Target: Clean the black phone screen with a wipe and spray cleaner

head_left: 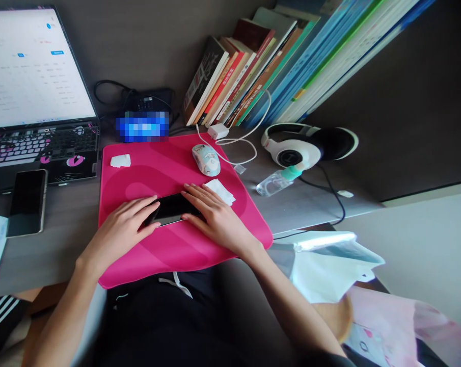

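A black phone lies flat on a bright pink mat on the grey desk. My left hand rests on the phone's left end with fingers stretched over it. My right hand lies on its right end, fingers flat and together across the screen edge. A small white wipe lies just beyond my right fingers. Another white wipe sits at the mat's far left corner. A patterned light-blue mouse stands on the mat's far edge.
A laptop stands open at left, a second dark phone in front of it. Books lean against the back wall. White headphones, a small clear spray bottle, a white charger with cable and plastic bags lie at right.
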Available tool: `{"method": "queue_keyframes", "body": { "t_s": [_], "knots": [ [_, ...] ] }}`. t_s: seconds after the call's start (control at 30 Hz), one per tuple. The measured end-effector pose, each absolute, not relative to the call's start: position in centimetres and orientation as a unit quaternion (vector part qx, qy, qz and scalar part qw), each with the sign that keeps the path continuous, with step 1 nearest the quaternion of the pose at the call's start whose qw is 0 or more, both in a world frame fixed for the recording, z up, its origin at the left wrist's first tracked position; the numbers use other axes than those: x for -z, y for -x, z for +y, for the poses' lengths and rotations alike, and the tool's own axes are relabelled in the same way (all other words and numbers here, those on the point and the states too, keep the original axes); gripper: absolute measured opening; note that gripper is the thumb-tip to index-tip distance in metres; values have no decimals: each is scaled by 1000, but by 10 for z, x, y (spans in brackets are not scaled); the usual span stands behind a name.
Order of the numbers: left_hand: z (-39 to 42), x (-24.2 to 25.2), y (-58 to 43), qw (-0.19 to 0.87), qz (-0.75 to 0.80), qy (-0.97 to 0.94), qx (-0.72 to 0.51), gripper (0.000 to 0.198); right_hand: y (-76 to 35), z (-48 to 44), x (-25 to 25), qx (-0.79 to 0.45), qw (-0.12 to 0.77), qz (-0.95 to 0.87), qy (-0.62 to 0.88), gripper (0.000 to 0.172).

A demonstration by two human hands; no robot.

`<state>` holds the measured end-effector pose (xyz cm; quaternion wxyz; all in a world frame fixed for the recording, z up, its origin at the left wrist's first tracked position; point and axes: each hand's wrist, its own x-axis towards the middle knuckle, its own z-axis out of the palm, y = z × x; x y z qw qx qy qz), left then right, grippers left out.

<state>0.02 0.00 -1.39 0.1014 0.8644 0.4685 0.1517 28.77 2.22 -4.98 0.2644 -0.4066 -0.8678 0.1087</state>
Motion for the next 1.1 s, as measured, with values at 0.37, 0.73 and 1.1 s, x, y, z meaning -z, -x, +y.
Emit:
{"method": "queue_keyframes", "body": {
  "t_s": [0.37,0.73,1.1],
  "knots": [
    [0,15,-3,31,416,-895,-158,46,-288,22,51,-122,270,-864,407,59],
    [1,17,-6,-40,384,-910,-151,44,-288,22,53,-122,270,-864,407,59],
    [0,19,-7,-28,387,-908,-158,47,-287,22,52,-119,269,-865,406,58]
  ]
}}
